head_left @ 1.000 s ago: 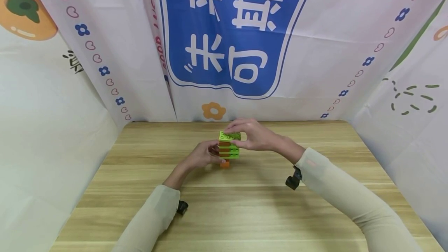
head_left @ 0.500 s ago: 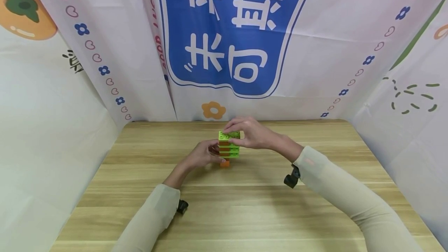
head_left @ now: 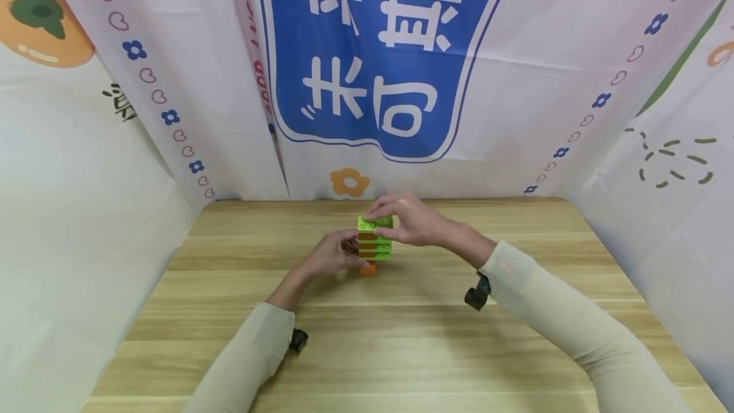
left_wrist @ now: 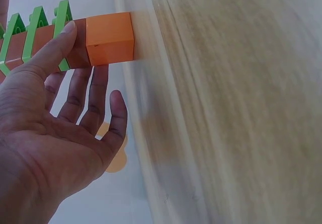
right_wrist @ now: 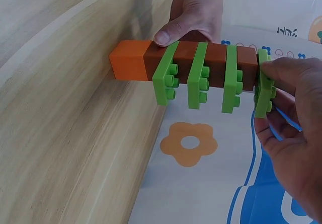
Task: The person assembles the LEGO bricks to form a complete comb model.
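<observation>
A tower of toy building blocks stands near the table's back edge. An orange block (right_wrist: 132,60) forms its base, with brown blocks (right_wrist: 216,63) and flat green plates (right_wrist: 193,90) alternating above. The plates jut out to one side, studs up. My left hand (head_left: 329,253) grips the lower tower, its thumb on the lowest brown block and plate in the left wrist view while the other fingers reach behind. At the top, my right hand (head_left: 415,220) pinches the uppermost green plate (right_wrist: 262,95) between thumb and fingers. That plate sits right at the top brown block, slightly tilted.
The wooden table (head_left: 367,349) stretches out in front of the tower. Behind it hangs a white printed cloth (head_left: 504,120) with a blue panel, and more cloth closes off both sides. Dark wrist cameras sit at both cuffs.
</observation>
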The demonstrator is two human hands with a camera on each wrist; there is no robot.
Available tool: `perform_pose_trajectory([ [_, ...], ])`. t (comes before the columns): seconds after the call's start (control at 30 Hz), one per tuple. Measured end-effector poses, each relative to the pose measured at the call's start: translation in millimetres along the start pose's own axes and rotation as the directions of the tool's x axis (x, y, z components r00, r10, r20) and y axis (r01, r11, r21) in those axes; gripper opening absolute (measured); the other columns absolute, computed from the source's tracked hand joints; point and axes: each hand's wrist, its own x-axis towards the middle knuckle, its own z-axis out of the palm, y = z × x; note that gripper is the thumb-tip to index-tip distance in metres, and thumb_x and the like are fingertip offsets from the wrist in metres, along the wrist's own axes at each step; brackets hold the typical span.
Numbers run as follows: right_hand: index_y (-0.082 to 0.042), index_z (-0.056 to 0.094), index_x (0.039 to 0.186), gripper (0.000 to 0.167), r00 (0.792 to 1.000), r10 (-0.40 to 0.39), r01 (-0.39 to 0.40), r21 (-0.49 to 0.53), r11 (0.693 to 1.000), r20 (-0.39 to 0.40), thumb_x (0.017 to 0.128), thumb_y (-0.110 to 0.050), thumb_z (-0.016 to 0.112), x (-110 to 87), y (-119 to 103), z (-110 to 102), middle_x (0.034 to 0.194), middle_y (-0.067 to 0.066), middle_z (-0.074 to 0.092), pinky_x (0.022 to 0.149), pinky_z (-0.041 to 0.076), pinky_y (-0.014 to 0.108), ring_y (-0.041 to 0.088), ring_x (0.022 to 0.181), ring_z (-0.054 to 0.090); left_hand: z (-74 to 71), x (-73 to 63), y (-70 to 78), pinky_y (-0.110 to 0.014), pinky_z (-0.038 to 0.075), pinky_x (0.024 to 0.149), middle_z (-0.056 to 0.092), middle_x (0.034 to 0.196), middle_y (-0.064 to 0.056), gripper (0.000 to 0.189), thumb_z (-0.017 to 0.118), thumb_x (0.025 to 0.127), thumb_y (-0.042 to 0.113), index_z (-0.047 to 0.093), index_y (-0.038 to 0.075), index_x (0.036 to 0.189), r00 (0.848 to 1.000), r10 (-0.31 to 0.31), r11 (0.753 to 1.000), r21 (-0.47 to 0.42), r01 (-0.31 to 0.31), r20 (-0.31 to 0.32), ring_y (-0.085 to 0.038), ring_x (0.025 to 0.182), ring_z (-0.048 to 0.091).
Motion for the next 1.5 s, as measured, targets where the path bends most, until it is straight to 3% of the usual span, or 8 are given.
perform_pose_trajectory([
  [0.6, -0.001, 0.078, 0.122, 0.029, 0.996, 0.077, -0.077, -0.007, 0.997, 0.040, 0.093, -0.005, 0.078, 0.8, -5.5, -0.4, 0.120, 0.011, 0.074, 0.098, 0.058, 0.035, 0.025, 0.113, 0.069, 0.6, 1.2, -2.9, -0.046, 0.057, 0.096, 0.074, 0.110, -0.008, 0.050, 0.086, 0.091, 0.012, 0.068, 0.011, 0.137, 1.000, 0.009, 1.000, -0.006, -0.009, 0.009, -0.026, 0.102, 0.069],
  [1.2, -0.003, 0.078, 0.122, 0.027, 0.998, 0.061, -0.060, 0.037, 0.998, -0.019, 0.095, -0.010, 0.079, -5.7, 1.9, 6.2, 0.123, 0.010, 0.075, 0.101, 0.058, 0.039, 0.025, 0.116, 0.070, -0.6, -0.8, -0.1, -0.045, 0.058, 0.094, 0.073, 0.109, -0.006, 0.048, 0.088, 0.089, 0.015, 0.070, 0.012, 0.134, 1.000, 0.000, 1.000, 0.010, 0.000, 0.002, -0.023, 0.100, 0.068],
  [1.37, -0.003, 0.076, 0.126, 0.034, 0.997, 0.019, -0.013, 0.069, 0.998, -0.081, 0.094, -0.011, 0.082, -16.8, 9.0, 8.4, 0.129, 0.011, 0.074, 0.108, 0.054, 0.044, 0.027, 0.123, 0.069, -0.3, 0.0, -1.0, -0.043, 0.057, 0.094, 0.073, 0.108, -0.007, 0.048, 0.088, 0.088, 0.014, 0.070, 0.011, 0.133, 1.000, -0.001, 1.000, 0.008, 0.001, -0.006, -0.023, 0.099, 0.068],
  [1.5, -0.002, 0.074, 0.129, 0.041, 0.989, 0.030, -0.014, 0.111, 0.994, -0.145, 0.091, -0.008, 0.085, -31.1, 17.3, 11.9, 0.131, 0.012, 0.073, 0.108, 0.054, 0.049, 0.029, 0.124, 0.068, 0.4, 0.4, -0.2, -0.042, 0.057, 0.093, 0.071, 0.109, -0.007, 0.047, 0.089, 0.087, 0.014, 0.071, 0.010, 0.130, 1.000, -0.022, 1.000, 0.001, 0.022, -0.011, -0.023, 0.099, 0.067],
])
